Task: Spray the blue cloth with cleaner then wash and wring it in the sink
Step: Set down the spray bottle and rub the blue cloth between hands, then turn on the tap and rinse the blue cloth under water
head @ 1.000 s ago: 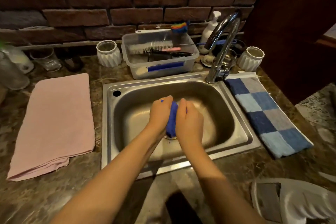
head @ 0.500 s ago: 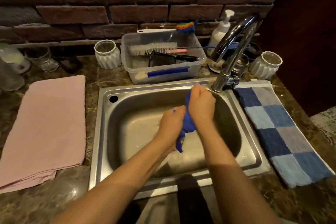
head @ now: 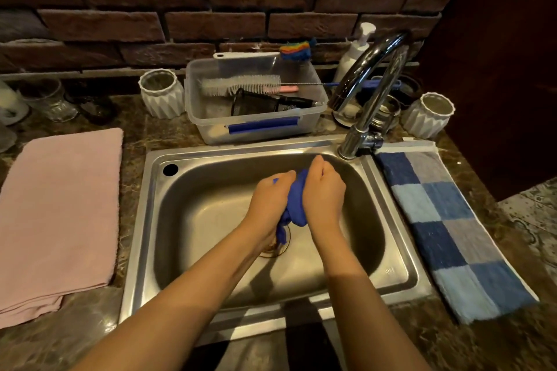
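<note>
both hands are down in the stainless steel sink [head: 193,190], low over the drain [head: 275,245], and the blue cloth [head: 295,205] is bunched up tight between them. the left hand [head: 271,199] has its fingers curled closed around one end of the bundle, and the right hand [head: 324,193] is fisted just as firmly around the other, so the two fists sit nearly knuckle to knuckle with only a twisted rope of blue showing in the gap. a short tail of the cloth hangs from below the left hand toward the drain. it looks like the wringing part of the job to me. the cloth is clearly soft and limp, small enough to vanish almost wholly into two palms, and if it is soaked it will be heavier and a bit slick, more so with cleaner in it. i would say the grip they have is the right one: one fist at each end, turned against each other, kept low so the drips fall into the basin. the loose tail is what could slip free and want gathering in. the chrome faucet [head: 372,87] arcs just behind the right hand, and i cannot tell whether any water is running. a pink towel [head: 57,205] lies flat on the counter to the left and a blue checked towel [head: 446,229] to the right, both well clear.
</note>
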{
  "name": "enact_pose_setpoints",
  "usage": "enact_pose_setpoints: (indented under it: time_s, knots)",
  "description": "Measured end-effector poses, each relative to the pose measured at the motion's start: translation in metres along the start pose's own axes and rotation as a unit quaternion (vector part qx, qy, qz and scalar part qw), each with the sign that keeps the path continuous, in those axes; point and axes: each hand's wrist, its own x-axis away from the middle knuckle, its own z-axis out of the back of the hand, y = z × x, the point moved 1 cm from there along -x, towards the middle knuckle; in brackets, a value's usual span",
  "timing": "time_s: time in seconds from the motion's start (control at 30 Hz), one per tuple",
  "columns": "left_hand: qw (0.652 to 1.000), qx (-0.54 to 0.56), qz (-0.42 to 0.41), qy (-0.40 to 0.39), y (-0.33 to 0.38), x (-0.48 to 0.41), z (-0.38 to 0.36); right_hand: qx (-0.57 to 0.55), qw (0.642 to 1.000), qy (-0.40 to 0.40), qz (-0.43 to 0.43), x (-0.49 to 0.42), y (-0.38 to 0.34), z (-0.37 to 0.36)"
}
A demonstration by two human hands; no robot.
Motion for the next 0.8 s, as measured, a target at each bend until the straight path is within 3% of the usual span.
enact_pose_setpoints:
  time_s: [0.1,0.23,0.3,0.43,0.6,0.7,0.8]
  knots:
    - [1.0,0.025,-0.002,-0.008,0.01,-0.015,-0.001,-0.013,1.0,0.011,0.02,0.018,-0.003,0.0]
    - [0.988,-0.014,0.057,-0.145,0.011,-0.021,-0.011,-0.015,0.997,0.052,0.06,0.003,-0.003,0.015]
    - [0.983,0.02,0.083,-0.163,0.009,-0.024,-0.015,0.016,0.997,0.033,0.071,-0.017,0.005,0.019]
    - [0.993,-0.003,0.09,-0.081,0.0,-0.031,-0.018,0.076,0.995,-0.044,0.041,-0.049,0.027,0.019]
    - [0.994,0.026,0.099,-0.045,-0.006,-0.041,-0.006,0.029,0.988,0.122,-0.095,-0.11,0.042,0.058]
    - [0.993,0.041,0.104,-0.044,-0.009,-0.049,-0.005,0.055,0.982,0.128,-0.129,-0.151,0.047,0.065]
    - [0.991,0.053,0.113,-0.046,-0.013,-0.054,-0.01,0.132,0.983,0.082,-0.101,-0.184,0.05,0.067]
